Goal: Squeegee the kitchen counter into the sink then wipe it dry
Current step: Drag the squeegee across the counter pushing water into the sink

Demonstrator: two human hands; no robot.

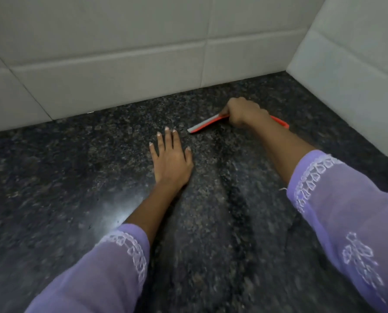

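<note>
A dark speckled granite counter (64, 177) fills the head view. My right hand (245, 112) grips an orange squeegee (205, 125) with a grey blade, held down on the counter near the back right corner. The blade's left end points toward my left hand. My left hand (171, 160) lies flat on the counter, fingers straight and spread, just left of and nearer than the squeegee. Streaks run down the stone between my two arms. No sink or cloth is in view.
White tiled walls stand behind the counter (120, 64) and on the right (351, 71), meeting in a corner at the back right. A bright glare patch (114, 213) sits on the stone by my left forearm.
</note>
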